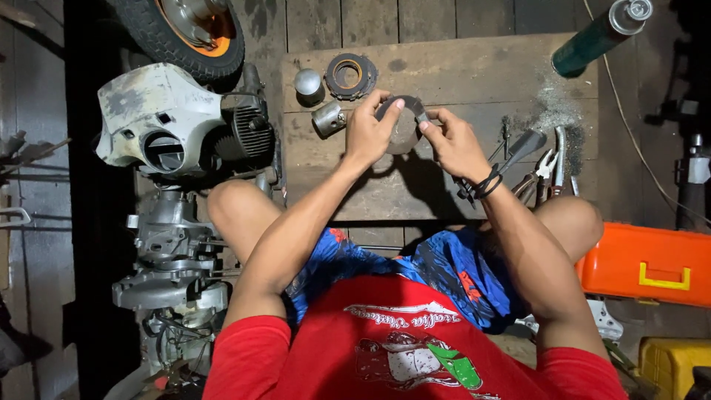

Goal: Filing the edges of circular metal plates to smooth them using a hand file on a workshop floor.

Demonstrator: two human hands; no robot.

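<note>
Pinched between the left hand [368, 132] and right hand [453, 144], a thin grey ring [404, 111] hangs above the wooden board [474, 74], near the toothed clutch disc [351, 75].

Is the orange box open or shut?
Shut. The orange box has its lid down flat, and the yellow latch sits across the front.

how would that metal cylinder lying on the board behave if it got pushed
The cylinder lies on its side on the flat board, so a nudge across its length would probably roll it. It looks like solid shiny metal, likely stiff and fairly heavy for its size. The smooth surface may be slippery.
</note>
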